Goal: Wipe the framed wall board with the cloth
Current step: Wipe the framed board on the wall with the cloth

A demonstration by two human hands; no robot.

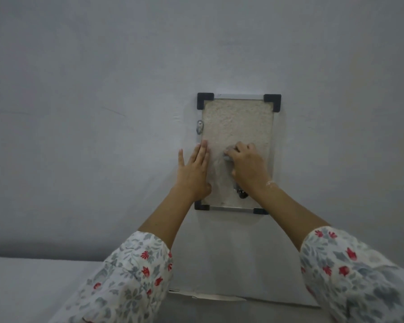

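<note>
A small framed board (237,122) hangs on the pale wall, with a beige speckled face, a thin metal frame and black corner caps. My right hand (247,166) presses a bunched grey cloth (228,152) against the board's lower middle; only a bit of cloth shows past the fingers, and a dark piece hangs below the wrist. Flat and with fingers together, my left hand (195,170) rests on the board's lower left edge and the wall beside it, holding nothing.
A metal hanger clip (199,129) is fixed at the frame's left side. The wall (79,113) around the board is bare and grey-white. Below, a light flat surface (28,287) runs along the wall's foot. Floral sleeves cover both forearms.
</note>
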